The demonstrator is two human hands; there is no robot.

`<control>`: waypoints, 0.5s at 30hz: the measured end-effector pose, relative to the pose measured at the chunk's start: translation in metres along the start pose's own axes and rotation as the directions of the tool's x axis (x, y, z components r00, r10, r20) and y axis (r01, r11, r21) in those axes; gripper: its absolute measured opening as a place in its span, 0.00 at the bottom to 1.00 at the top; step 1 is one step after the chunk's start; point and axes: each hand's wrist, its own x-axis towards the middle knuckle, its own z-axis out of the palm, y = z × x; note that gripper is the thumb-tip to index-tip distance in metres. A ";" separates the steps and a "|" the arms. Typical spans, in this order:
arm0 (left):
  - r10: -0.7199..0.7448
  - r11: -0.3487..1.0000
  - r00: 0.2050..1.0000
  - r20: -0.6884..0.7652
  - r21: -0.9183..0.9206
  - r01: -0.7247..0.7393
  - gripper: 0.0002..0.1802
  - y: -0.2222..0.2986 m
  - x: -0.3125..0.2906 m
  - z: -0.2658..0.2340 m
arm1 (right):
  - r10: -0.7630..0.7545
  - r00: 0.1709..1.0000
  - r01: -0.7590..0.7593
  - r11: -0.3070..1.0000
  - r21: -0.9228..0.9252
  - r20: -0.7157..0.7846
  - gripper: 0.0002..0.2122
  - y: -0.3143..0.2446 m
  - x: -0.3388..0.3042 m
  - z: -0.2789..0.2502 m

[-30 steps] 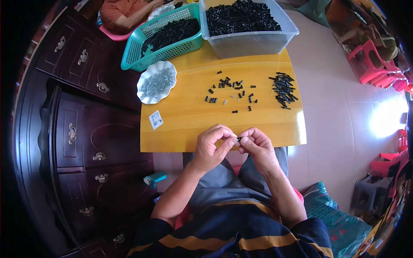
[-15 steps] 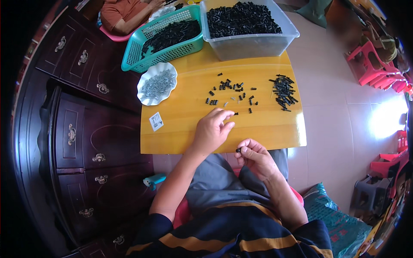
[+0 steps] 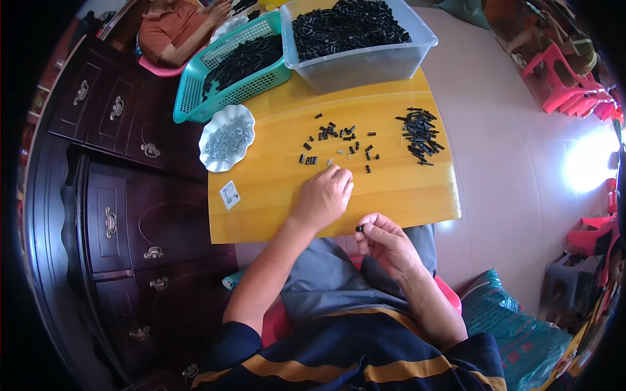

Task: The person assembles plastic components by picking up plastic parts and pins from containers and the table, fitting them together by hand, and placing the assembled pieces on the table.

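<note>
My right hand (image 3: 390,244) is at the table's near edge. Its thumb and forefinger pinch a small black plastic piece (image 3: 360,228). My left hand (image 3: 323,199) rests low over the tabletop with its fingers curled together; what they hold, if anything, is hidden. Just beyond its fingertips lie a few tiny clear or silvery bits (image 3: 330,161). Short black plastic tubes (image 3: 309,159) are scattered past them across the middle of the yellow wooden table (image 3: 274,208). A pile of longer black stem-like pieces (image 3: 422,135) lies toward the right edge.
A white scalloped dish (image 3: 245,154) holds many thin silvery parts. Behind it stand a green basket (image 3: 182,103) and a clear tub (image 3: 365,73), both filled with black pieces. A printed label (image 3: 229,194) lies at left. Another person's arm (image 3: 184,53) is beyond the basket; dark drawers (image 3: 111,225) flank the table.
My left fingers have curled closed over the spot where a black piece lay, and that piece no longer shows. The right hand keeps its pinch. The whole view has shifted slightly.
</note>
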 end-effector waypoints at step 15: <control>-0.357 0.418 0.912 0.202 -0.839 0.350 0.03 0.025 -0.056 -0.027 | -0.005 1.000 0.005 0.996 0.088 -0.006 0.05 -0.001 -0.002 0.006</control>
